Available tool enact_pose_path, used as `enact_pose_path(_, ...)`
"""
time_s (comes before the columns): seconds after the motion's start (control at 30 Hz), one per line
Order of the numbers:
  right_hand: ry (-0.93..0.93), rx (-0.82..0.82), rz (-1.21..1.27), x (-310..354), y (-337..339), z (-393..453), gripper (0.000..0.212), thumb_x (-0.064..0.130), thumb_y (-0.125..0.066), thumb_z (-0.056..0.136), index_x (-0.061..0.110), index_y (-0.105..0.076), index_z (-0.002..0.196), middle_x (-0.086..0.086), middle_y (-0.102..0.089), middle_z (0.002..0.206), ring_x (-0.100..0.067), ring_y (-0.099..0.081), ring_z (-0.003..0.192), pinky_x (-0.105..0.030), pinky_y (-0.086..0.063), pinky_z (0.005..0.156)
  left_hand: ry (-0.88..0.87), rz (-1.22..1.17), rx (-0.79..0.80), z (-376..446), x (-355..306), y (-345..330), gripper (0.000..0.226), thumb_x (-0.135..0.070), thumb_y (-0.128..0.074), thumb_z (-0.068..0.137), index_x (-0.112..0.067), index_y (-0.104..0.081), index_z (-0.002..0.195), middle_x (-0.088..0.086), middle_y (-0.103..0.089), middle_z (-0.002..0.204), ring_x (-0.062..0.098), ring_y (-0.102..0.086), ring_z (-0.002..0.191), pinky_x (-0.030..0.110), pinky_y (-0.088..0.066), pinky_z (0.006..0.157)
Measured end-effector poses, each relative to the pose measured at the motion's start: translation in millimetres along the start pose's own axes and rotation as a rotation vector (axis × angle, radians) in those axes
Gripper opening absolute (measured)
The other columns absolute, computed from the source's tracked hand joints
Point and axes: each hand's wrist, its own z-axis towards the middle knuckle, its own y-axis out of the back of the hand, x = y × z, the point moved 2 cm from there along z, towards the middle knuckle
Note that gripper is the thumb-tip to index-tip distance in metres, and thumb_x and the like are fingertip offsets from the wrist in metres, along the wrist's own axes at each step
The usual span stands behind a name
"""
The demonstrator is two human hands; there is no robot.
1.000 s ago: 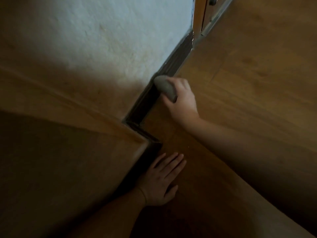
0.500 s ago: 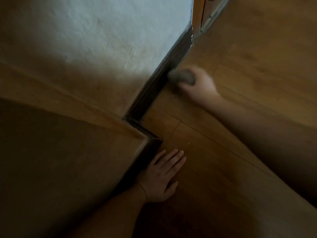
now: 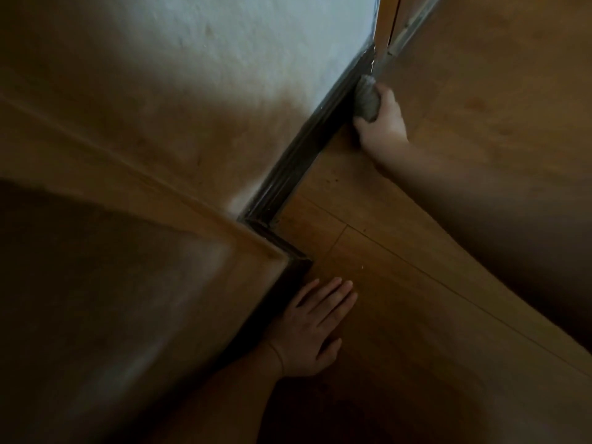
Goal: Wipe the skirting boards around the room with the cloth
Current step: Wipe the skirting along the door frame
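We are gripping a bunched grey cloth (image 3: 365, 98) in our right hand (image 3: 382, 123), fingers curled round it, pressing it against the dark moulded skirting board (image 3: 299, 161) near the door frame (image 3: 382, 24). Our left hand (image 3: 312, 328) is lying flat, fingers straight, on the smooth wooden plank floor (image 3: 368, 283) beside the corner, below the rough white wall (image 3: 240, 59).

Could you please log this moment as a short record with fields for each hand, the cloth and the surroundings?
right hand: right hand grips the cloth
cloth: grey cloth, bunched, pressed against the dark skirting board near its far end
left hand: left hand rests flat on the wooden floor, fingers straight
wall: white wall above the board
far end: door frame
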Motion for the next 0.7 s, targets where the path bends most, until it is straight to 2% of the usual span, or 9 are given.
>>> enact_pose_path(0.1, 0.018, 0.021, -0.014, 5, -21, -38, 0.064, 0.013, -0.060, 0.093, 0.025, -0.032, 0.149, -0.008, -0.038, 0.146, -0.026, -0.047, 0.129, -0.034, -0.043, 0.107, 0.003, 0.003, 0.013, -1, 0, -1, 0.075, -0.046, -0.042, 0.095, -0.016, -0.016, 0.159, 0.003, -0.007, 0.167, 0.019, -0.003, 0.154, 0.044, -0.007, 0.122)
enact_pose_path(0.23, 0.035, 0.154, 0.042, -5, -44, -92, 0.061, 0.014, -0.061, 0.094, 0.027, -0.035, 0.147, -0.005, -0.039, 0.139, -0.013, -0.045, 0.112, -0.007, -0.036, 0.087, 0.002, 0.024, -0.004, -1, 0, -2, 0.074, -0.046, -0.039, 0.096, -0.016, -0.016, 0.159, 0.002, -0.009, 0.167, 0.018, -0.004, 0.154, 0.043, -0.007, 0.122)
enact_pose_path(0.27, 0.053, 0.203, 0.046, -7, -48, -101, 0.059, 0.015, -0.061, 0.094, 0.026, -0.036, 0.146, -0.004, -0.041, 0.137, -0.012, -0.044, 0.108, -0.005, -0.036, 0.084, 0.001, 0.027, -0.010, -1, 0, -1, 0.073, -0.046, -0.039, 0.096, -0.016, -0.016, 0.159, 0.002, -0.010, 0.167, 0.019, -0.005, 0.154, 0.043, -0.008, 0.122)
enact_pose_path(0.37, 0.120, 0.393, -0.027, -16, -50, -111, 0.056, 0.018, -0.063, 0.093, 0.028, -0.040, 0.143, -0.005, -0.047, 0.137, -0.017, -0.049, 0.118, -0.021, -0.040, 0.090, 0.003, 0.036, -0.001, 0, 1, -2, 0.073, -0.045, -0.038, 0.095, -0.015, -0.017, 0.159, 0.002, -0.011, 0.167, 0.019, -0.008, 0.154, 0.044, -0.010, 0.121)
enact_pose_path(0.57, 0.224, 0.696, -0.241, -5, -48, -120, 0.057, 0.012, -0.062, 0.091, 0.026, -0.046, 0.143, -0.007, -0.052, 0.140, -0.023, -0.050, 0.126, -0.019, -0.035, 0.089, 0.026, 0.059, 0.021, 2, 2, -1, 0.072, -0.045, -0.036, 0.096, -0.017, -0.016, 0.159, 0.002, -0.012, 0.166, 0.018, -0.006, 0.153, 0.041, -0.003, 0.123)
enact_pose_path(0.7, 0.216, 0.820, -0.351, 8, -53, -128, 0.064, 0.003, -0.053, 0.086, 0.033, -0.048, 0.142, -0.008, -0.049, 0.143, -0.024, -0.053, 0.118, -0.026, -0.045, 0.084, 0.020, 0.063, 0.013, 2, 2, -4, 0.072, -0.045, -0.037, 0.096, -0.017, -0.014, 0.159, 0.002, -0.013, 0.166, 0.018, -0.006, 0.153, 0.041, -0.003, 0.123)
